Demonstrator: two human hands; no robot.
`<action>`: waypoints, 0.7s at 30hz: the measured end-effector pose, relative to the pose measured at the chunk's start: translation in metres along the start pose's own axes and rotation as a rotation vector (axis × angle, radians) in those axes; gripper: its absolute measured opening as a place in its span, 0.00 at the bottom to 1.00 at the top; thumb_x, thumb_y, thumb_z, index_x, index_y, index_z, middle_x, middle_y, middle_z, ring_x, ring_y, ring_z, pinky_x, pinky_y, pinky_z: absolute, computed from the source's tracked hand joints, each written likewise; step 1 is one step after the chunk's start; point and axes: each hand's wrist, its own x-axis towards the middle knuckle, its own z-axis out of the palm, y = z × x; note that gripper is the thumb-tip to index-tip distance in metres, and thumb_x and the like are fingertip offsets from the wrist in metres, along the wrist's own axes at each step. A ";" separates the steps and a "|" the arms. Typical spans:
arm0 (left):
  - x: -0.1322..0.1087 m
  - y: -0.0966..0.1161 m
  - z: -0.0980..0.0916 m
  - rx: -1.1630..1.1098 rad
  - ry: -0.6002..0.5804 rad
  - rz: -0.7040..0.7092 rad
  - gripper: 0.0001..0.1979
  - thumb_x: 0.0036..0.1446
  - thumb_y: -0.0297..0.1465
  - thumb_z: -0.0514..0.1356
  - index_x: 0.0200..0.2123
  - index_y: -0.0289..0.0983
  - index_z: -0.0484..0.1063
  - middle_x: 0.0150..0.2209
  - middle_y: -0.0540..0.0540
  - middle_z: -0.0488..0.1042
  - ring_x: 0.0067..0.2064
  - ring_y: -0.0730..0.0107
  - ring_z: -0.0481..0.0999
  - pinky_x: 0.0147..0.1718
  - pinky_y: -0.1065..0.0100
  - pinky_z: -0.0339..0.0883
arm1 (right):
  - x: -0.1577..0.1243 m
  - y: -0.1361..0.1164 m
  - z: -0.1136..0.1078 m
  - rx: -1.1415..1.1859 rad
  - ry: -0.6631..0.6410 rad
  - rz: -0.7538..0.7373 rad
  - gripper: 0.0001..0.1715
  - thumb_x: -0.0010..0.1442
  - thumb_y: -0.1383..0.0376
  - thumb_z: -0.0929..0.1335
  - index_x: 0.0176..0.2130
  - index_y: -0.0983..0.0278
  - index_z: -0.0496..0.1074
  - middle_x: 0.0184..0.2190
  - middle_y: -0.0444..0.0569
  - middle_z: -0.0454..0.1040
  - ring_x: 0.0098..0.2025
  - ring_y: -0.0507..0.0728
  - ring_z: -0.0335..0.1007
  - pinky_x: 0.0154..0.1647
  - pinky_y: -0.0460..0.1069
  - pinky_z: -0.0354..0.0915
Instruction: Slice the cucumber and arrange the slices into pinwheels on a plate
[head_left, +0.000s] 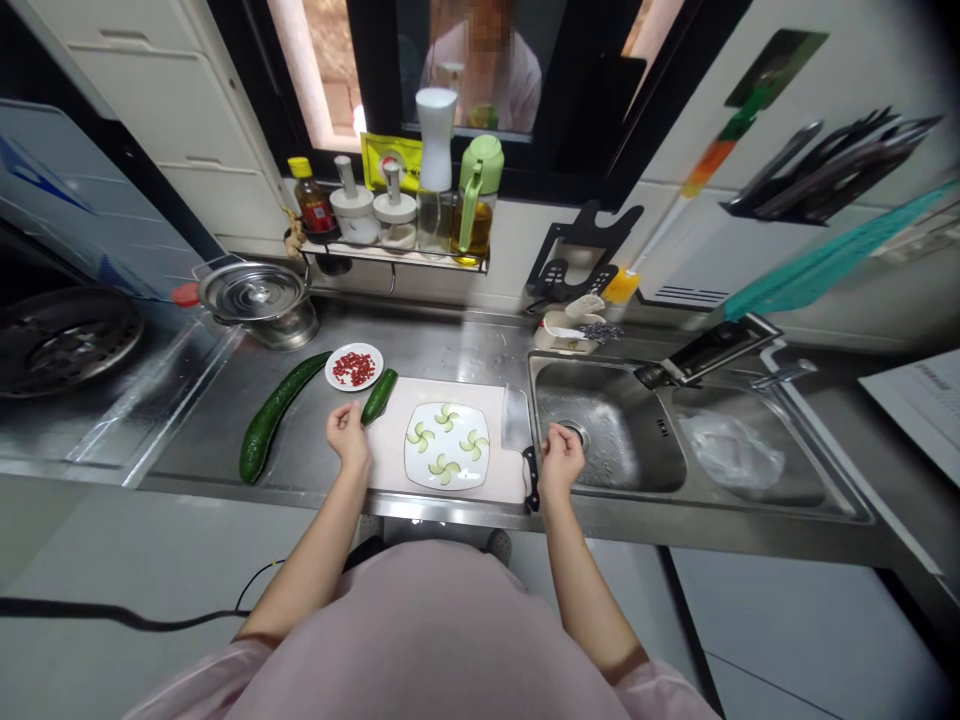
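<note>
with the middle of the white plate (447, 443) as the middle of a clock, a long cucumber (274, 418) lies far out at nine on the steel counter (202, 420); closer in at nine is the left hand (349, 437), its fingers bent with the tips close together, and i cannot tell if it pinches anything; a small dish (378, 374) of red bits (352, 368) sits at ten, and a short cucumber (380, 394) at ten by the corner of the cutting board (386, 450); the plate is on the board, with green slices (445, 468) in little pinwheels at twelve, three, six and nine; at three a knife (532, 478) lies by the board, and past it the right hand (562, 462) has loosely curled fingers, near the sink (645, 460), and i cannot tell if it holds anything; i think the step in hand is making the plate pretty, and the next move calls for soft, careful fingers so no slice slides
</note>
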 end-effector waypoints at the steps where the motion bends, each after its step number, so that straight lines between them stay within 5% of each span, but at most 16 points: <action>1: 0.003 0.002 -0.002 -0.016 0.016 -0.005 0.14 0.50 0.39 0.63 0.33 0.36 0.64 0.24 0.57 0.61 0.22 0.82 0.58 0.22 0.76 0.54 | 0.002 -0.001 -0.001 0.028 0.031 0.012 0.20 0.50 0.53 0.67 0.38 0.65 0.70 0.20 0.37 0.63 0.19 0.47 0.56 0.21 0.43 0.54; 6: 0.009 0.004 -0.009 -0.042 0.056 -0.013 0.15 0.50 0.39 0.63 0.34 0.36 0.65 0.24 0.57 0.60 0.21 0.82 0.56 0.21 0.76 0.51 | 0.006 -0.008 -0.003 0.067 0.084 0.007 0.18 0.49 0.55 0.68 0.36 0.64 0.69 0.19 0.36 0.61 0.19 0.47 0.56 0.18 0.42 0.51; 12: 0.022 -0.001 -0.012 -0.053 0.111 0.051 0.15 0.49 0.39 0.65 0.34 0.35 0.67 0.26 0.55 0.65 0.26 0.79 0.64 0.29 0.74 0.59 | 0.008 -0.010 0.000 0.068 0.118 0.006 0.20 0.44 0.54 0.70 0.34 0.64 0.69 0.19 0.37 0.63 0.19 0.47 0.57 0.18 0.42 0.53; 21: 0.081 0.017 0.000 -0.043 0.163 0.120 0.12 0.51 0.38 0.63 0.34 0.35 0.69 0.27 0.53 0.68 0.29 0.77 0.68 0.33 0.73 0.63 | 0.009 -0.016 0.011 0.040 0.118 0.033 0.21 0.42 0.54 0.70 0.34 0.64 0.70 0.18 0.37 0.63 0.19 0.48 0.56 0.17 0.43 0.52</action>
